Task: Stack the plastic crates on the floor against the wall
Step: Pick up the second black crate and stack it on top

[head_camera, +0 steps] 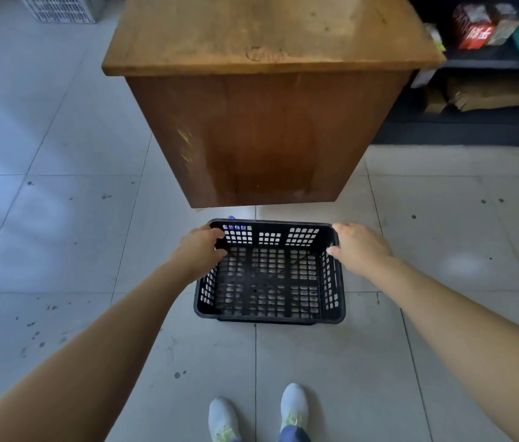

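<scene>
A black plastic crate [269, 315] with perforated walls is in front of me, just short of a wooden cabinet. My left hand [202, 247] grips the crate's left rim near its far corner, thumb curled inside. My right hand [355, 245] holds the right rim near the far corner, thumb on the inner side. The crate is empty. I cannot tell whether it rests on the tiled floor or hangs just above it. A white perforated crate [60, 8] stands on the floor at the far left.
The wooden cabinet [264, 129] stands straight ahead. A dark shelf [487, 59] with packaged goods runs along the right. Pale floor tiles [60, 234] stretch to the left and right of me. My shoes [258, 413] are below the crate.
</scene>
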